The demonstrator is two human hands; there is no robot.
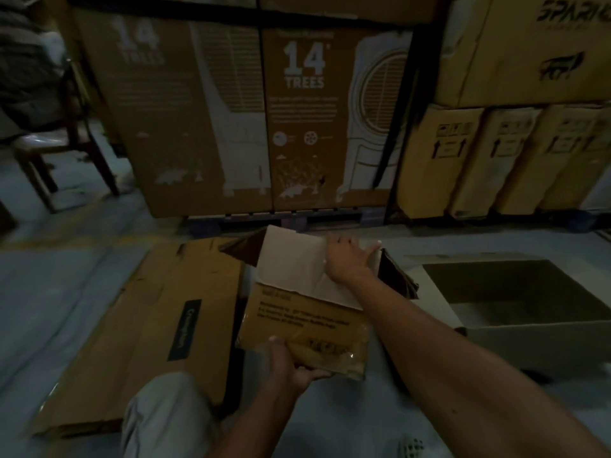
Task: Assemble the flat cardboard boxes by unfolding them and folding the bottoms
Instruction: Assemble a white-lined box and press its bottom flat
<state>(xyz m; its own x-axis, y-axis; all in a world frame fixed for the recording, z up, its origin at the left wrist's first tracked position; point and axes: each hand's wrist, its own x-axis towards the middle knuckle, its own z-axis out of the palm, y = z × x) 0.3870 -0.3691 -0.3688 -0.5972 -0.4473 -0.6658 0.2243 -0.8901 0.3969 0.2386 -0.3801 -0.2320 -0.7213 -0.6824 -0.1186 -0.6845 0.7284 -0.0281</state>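
Gripping the near end of the small box [302, 322] with the left hand [291, 361], fingers curled under, to steady it above the floor [330, 421]. Pressing the far flap [291, 259] with the flat, open right hand [347, 257], probably to fold it.

Dim, bluish light; you get a soft, grainy picture. Corners fall dark, straight lines bow at the edges, left side smeared, shadows under the forearms.
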